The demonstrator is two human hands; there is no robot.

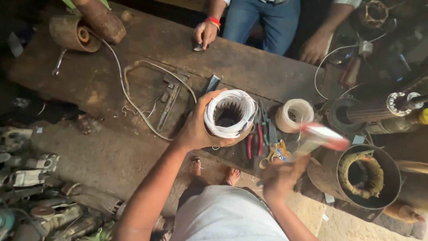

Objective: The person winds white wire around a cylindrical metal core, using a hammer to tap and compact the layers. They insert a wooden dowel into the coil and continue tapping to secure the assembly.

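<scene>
At frame centre, my left hand (196, 129) wraps the motor stator (230, 114); my right hand (278, 176) grips a blurred white-and-red strip (322, 137). I'd steady the stator.

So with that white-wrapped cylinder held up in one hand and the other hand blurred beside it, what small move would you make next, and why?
Probably bring the right hand across to the cylinder's open end. The left hand grips it from the side with the opening facing up, and the right hand holds a blurred white and red piece off to its right, not touching it. What that piece is, I cannot tell.
</scene>
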